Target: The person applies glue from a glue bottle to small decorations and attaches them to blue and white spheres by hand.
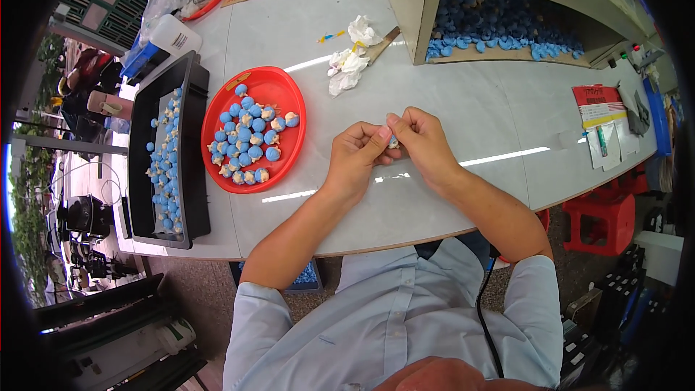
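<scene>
Both hands meet over the table, pinching one small blue and cream piece between their fingertips; most of it is hidden by the fingers. My left hand is closed on it from the left, with the thumb on top. My right hand grips it from the other side, thumb and forefinger pressed together. To the left of my hands, a round red tray holds several small blue balls with cream-coloured parts attached.
A black bin of similar pieces stands beyond the red tray. Crumpled tissues and a flat stick lie ahead. A box full of blue pieces stands at the far right. Papers lie at the right edge.
</scene>
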